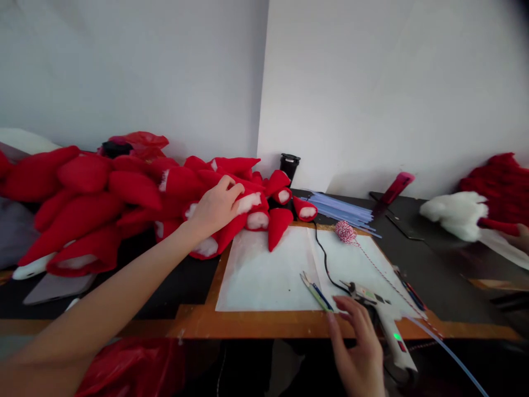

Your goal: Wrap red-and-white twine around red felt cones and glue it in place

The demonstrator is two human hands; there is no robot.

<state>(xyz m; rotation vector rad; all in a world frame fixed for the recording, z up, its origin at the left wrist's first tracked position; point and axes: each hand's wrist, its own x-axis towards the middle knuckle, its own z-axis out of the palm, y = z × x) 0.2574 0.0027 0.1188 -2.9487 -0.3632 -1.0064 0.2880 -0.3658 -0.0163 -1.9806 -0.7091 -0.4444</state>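
My left hand (221, 207) is stretched out to the pile of red fabric cones stuffed with white filling. Its fingers are bent around one red stuffed cone (248, 203), whose white end faces me; part of the grip is hidden. My right hand (359, 342) hovers at the front edge of the table, its thumb and fingers apart and nothing between them. Just beyond its fingertips lie a pair of small thread snips (316, 292) with a green and blue handle. To its right rests a white glue gun (386, 320) with a green light and a glue stick behind it.
A white sheet (264, 275) covers the board before me. A ball of red-and-white twine (345, 232) and bluish glue sticks (339, 209) lie behind. White stuffing (454, 214) sits at the right, beside another person's hand (518, 240). A black container (289, 165) stands by the wall.
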